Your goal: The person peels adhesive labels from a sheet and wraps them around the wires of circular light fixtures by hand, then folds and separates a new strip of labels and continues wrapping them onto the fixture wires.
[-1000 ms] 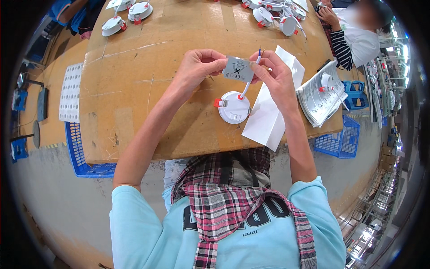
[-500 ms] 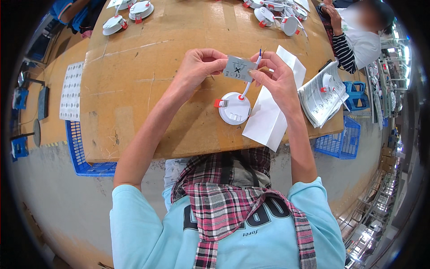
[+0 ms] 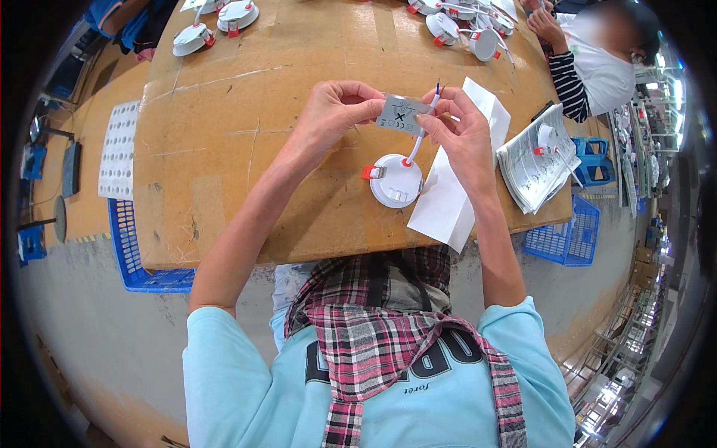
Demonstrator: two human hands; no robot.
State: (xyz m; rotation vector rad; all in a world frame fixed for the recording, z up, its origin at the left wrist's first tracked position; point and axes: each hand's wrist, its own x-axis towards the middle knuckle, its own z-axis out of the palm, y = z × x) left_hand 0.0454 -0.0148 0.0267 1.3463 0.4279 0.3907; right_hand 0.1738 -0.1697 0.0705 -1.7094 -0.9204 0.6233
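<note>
A small silver-grey label (image 3: 400, 114) is stretched between my two hands above the table. My left hand (image 3: 346, 106) pinches its left end between thumb and fingers. The right end is pinched by my right hand (image 3: 453, 119), beside the white cable (image 3: 416, 146), whose bare wire tips stick up past the fingers. That cable rises from a round white downlight (image 3: 396, 181), which lies back side up on the table with a red-tipped spring clip at its left. Part of the cable is hidden behind the label and fingers.
A folded white sheet (image 3: 441, 200) lies right of the downlight. Beyond it, a stack of papers (image 3: 529, 175) carries another downlight (image 3: 547, 137). More downlights (image 3: 484, 45) cluster at the far edge. Blue crates (image 3: 153, 281) stand by the table (image 3: 216, 187). A co-worker (image 3: 597, 56) sits far right.
The label, the cable and the downlight sit slightly farther right. Both hands keep their pinch. The co-worker's hands at far right have shifted a little.
</note>
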